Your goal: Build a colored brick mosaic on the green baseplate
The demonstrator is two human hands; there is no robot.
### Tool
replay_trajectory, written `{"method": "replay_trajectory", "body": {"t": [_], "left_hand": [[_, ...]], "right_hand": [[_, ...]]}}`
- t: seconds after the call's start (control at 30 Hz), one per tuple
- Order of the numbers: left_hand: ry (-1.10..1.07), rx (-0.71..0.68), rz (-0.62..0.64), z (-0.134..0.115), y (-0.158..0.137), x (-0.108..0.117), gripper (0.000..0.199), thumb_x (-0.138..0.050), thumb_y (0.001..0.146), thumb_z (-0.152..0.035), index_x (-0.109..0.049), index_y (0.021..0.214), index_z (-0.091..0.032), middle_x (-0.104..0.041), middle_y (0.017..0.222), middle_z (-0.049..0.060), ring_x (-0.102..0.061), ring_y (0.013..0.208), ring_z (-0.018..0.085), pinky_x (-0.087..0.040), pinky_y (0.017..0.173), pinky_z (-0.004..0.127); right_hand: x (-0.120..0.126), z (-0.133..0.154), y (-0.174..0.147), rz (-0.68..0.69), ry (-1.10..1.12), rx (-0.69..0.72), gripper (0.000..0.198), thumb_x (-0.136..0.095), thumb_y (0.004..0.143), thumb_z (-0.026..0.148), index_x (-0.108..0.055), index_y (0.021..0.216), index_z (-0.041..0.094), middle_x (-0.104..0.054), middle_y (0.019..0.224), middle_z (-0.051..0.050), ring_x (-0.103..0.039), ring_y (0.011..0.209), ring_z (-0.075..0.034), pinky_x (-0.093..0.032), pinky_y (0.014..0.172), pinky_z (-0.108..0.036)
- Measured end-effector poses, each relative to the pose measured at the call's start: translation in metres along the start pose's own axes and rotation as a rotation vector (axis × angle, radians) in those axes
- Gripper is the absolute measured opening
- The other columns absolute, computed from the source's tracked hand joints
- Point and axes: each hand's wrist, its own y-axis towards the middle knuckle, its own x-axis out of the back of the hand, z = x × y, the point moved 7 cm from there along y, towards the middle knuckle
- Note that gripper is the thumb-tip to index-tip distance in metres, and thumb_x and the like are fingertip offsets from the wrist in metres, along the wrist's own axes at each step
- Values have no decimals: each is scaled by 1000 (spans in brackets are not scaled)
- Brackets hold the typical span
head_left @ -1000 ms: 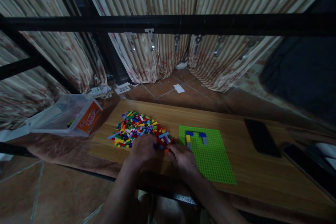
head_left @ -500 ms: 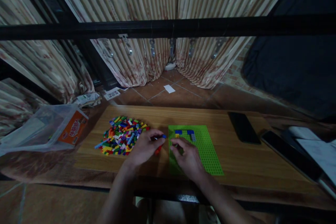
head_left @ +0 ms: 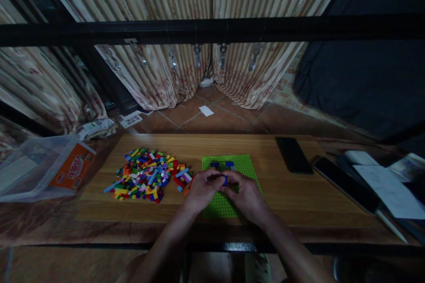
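Observation:
A small blue toy brick (head_left: 225, 180) is pinched where my two hands meet above the green baseplate (head_left: 222, 209). My left hand (head_left: 201, 189) has thumb and fingers closed on its left side. From the right, the fingers of my right hand (head_left: 245, 191) close on the same brick. Behind the fingers, blue bricks (head_left: 229, 164) stand on the far part of the plate; the hands hide part of that build. Left of my left hand lies a heap of mixed coloured bricks (head_left: 141, 179), some of them strewn close to the hand.
The wooden table (head_left: 288, 199) carries a black phone-like slab (head_left: 294, 154) at right. Another dark device (head_left: 347, 184) lies by papers (head_left: 385, 188) at the right end. A clear plastic tub (head_left: 36, 154) with an orange label stands at left. Curtains hang behind a black bar (head_left: 212, 31).
My hands have come together over the baseplate; they were apart before. The left hand brought the blue brick rightward, and the right hand now closes on it too. The view has shifted right.

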Motion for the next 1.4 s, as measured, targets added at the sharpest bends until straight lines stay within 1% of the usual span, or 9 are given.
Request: {"method": "replay_trajectory", "body": {"t": [0.13,0.3,0.5,0.63,0.77,0.97,1.13,1.27,1.4], "left_hand": [[44,56,-40,5,3,-1,23,-52,79,-33,-66,88,-16,-67,78,3,-59,63,13,-44,60,24],[135,49,-6,13,7,-4,25,-50,80,-29,-65,96,-17,-67,80,3,-61,67,14,-45,60,24],[365,36,85,19,2,-17,30,-47,84,-30,-64,106,-18,-68,85,3,-64,76,16,-48,71,26],[452,51,115,21,-6,-27,38,-45,84,-26,-58,119,-17,-69,93,5,-64,87,18,-48,80,28],[487,82,140,26,-12,-38,50,-44,84,-25,-46,133,-12,-68,97,9,-63,89,20,-47,82,30],[513,94,193,30,-18,-53,62,-41,86,-22,-27,144,-4,-69,92,12,-63,82,20,-47,78,31],[543,98,184,31,-16,-58,64,-44,84,-22,-28,144,-6,-69,90,10,-62,83,20,-46,81,30],[554,94,182,31,-16,-58,64,-44,84,-22,-28,144,-7,-69,91,11,-62,84,21,-46,82,30],[568,83,186,29,-16,-58,64,-44,84,-23,-28,145,-9,-69,94,12,-63,84,22,-46,81,32]], "right_hand": [[8,-19,-3,43,167,-140,31,-59,77,23,-61,108,20,-72,90,-3,-66,84,-17,-51,79,-33],[13,-32,-3,44,245,-192,35,-59,75,23,-60,110,19,-72,93,-4,-66,85,-17,-50,80,-32],[41,-65,-1,-21,-96,-300,35,-57,72,17,-62,107,18,-72,91,-7,-67,82,-21,-50,78,-35],[56,-76,0,-49,-180,-324,34,-61,73,22,-64,107,19,-71,93,-8,-66,84,-21,-49,81,-37],[42,-68,0,36,-189,-258,34,-66,72,29,-68,106,24,-66,99,-5,-62,90,-22,-47,82,-36],[24,-65,2,115,-183,-212,36,-64,75,31,-68,111,28,-63,96,-3,-59,88,-19,-45,83,-35],[24,-68,3,118,-178,-195,42,-65,73,32,-66,115,29,-64,93,-2,-59,85,-19,-45,79,-34],[29,-74,1,66,-164,-266,46,-64,72,35,-64,116,24,-68,87,-2,-60,69,-17,-46,67,-31],[33,-71,2,35,-175,-283,27,-58,77,38,-70,93,21,-72,83,-4,-64,74,-19,-46,70,-31]]}}
